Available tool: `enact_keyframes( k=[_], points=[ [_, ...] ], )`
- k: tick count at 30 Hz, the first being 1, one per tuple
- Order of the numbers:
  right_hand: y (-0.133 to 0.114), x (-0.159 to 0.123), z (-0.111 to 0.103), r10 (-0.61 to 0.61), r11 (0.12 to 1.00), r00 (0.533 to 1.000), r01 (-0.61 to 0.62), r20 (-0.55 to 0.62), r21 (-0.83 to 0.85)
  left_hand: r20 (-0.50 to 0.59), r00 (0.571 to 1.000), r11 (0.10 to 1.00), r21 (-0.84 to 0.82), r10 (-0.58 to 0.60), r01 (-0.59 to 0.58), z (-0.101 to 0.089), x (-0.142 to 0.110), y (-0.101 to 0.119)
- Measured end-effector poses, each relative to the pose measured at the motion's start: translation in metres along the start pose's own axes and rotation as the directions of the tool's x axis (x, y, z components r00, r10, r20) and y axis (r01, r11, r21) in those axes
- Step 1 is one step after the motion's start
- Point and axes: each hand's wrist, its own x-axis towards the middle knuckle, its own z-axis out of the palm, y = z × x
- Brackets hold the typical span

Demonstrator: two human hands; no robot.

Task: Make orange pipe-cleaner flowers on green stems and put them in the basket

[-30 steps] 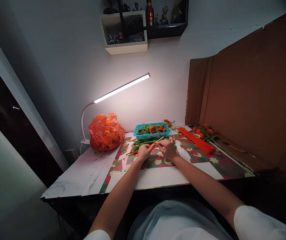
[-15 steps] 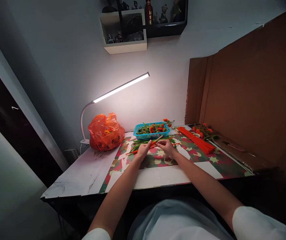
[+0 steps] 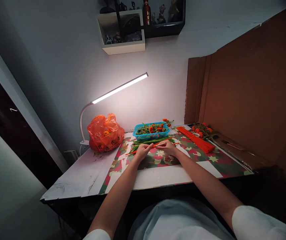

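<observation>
Both hands meet over the middle of the table. My left hand [image 3: 143,152] is closed, thumb and fingers pinching an orange pipe cleaner [image 3: 155,145]. My right hand [image 3: 168,147] is closed too, its fingertips on a pale thin stick [image 3: 160,144] that lies against the orange piece. Whether the orange piece is wound round the stick is too small to tell. Just behind and under the hands lies a spread of green pipe cleaners [image 3: 143,143], with a few orange ones across them.
Behind the hands is a blue basket [image 3: 151,135] of orange flowers. An orange plastic bag [image 3: 105,138] stands left under a lit lamp [image 3: 120,88]. To the right lie a bundle of orange pipe cleaners [image 3: 195,140] and more orange flowers [image 3: 201,134]; a cardboard panel [image 3: 245,93] rises there.
The pale stick has tipped from slanting upward to lying nearly flat between the hands. Both hands have lowered slightly, and the camera view has shifted a little.
</observation>
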Motion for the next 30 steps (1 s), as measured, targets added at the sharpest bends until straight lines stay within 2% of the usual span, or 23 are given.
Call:
enact_keyframes(
  k=[5, 9, 16, 23, 30],
  points=[
    [-0.003, -0.005, -0.007, 0.052, 0.989, 0.998, -0.047, 0.027, -0.141, 0.085, 0.994, 0.973, 0.213, 0.067, -0.084, -0.007, -0.004, 0.004],
    [-0.002, -0.007, -0.009, 0.043, 0.976, 0.999, -0.035, 0.032, -0.216, 0.112, 0.990, 0.931, 0.344, 0.090, -0.123, -0.009, -0.005, 0.006],
    [0.004, -0.005, -0.011, 0.059, 0.963, 0.997, -0.045, 0.048, -0.267, 0.127, 0.984, 0.907, 0.387, 0.123, -0.163, -0.009, -0.006, 0.007],
    [0.014, -0.001, -0.013, 0.052, 0.949, 0.998, -0.039, 0.033, -0.312, 0.120, 0.988, 0.914, 0.381, 0.101, -0.140, -0.010, -0.007, 0.009],
    [0.004, -0.007, -0.008, 0.042, 0.881, 0.999, -0.050, -0.027, -0.470, 0.096, 0.993, 0.893, 0.437, 0.074, -0.109, -0.010, -0.009, 0.015]
  ],
)
